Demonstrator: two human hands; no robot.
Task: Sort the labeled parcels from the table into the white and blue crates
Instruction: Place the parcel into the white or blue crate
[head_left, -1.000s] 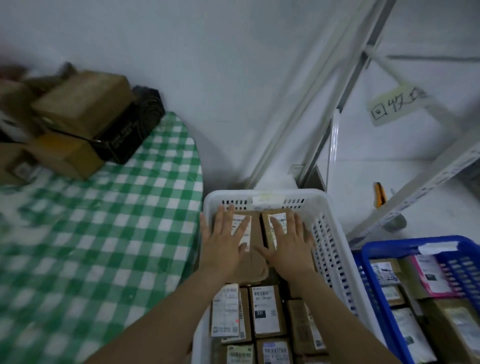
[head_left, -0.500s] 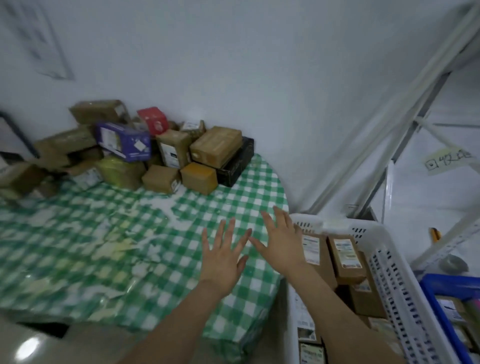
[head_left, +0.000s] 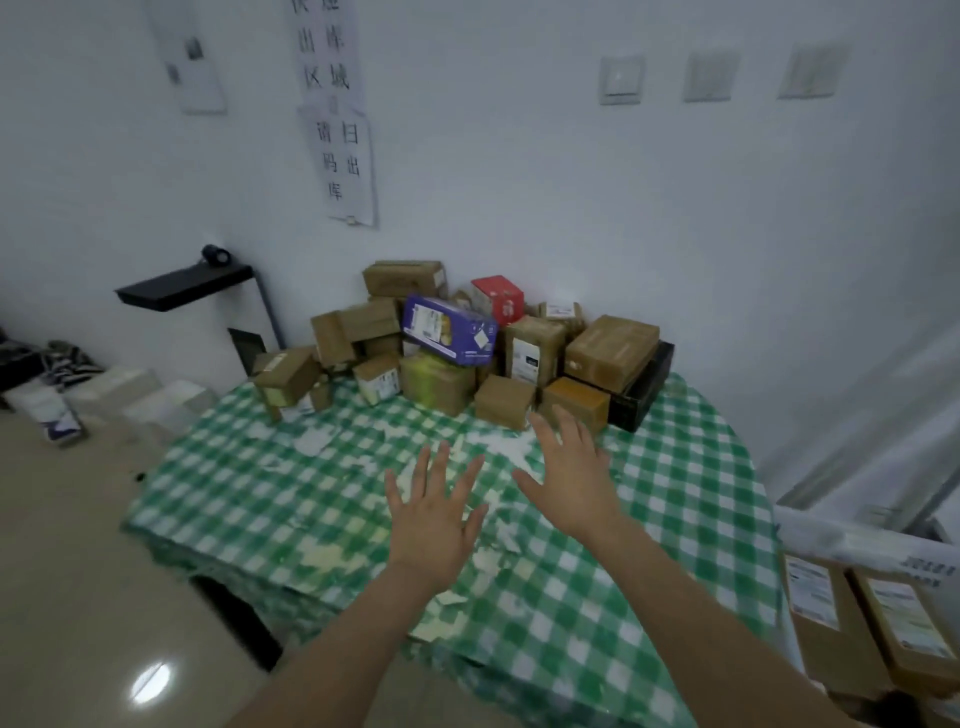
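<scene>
Black shelf (head_left: 182, 283) at 10 o'clock, paper notices (head_left: 345, 161) at 11. We see the parcels (head_left: 457, 343), mostly brown cartons plus one purple and one red, piled at 12 on the green-check table (head_left: 675, 519). Our left hand (head_left: 434, 514) and right hand (head_left: 569, 473) hover over the cloth, fingers spread, holding nothing. White crate (head_left: 852, 540) at 4, two labeled boxes (head_left: 818, 618) inside.

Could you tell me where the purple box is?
In the head view, the purple box sits mid-pile at the far edge of the table, atop a yellow-green parcel, left of the red box.
</scene>
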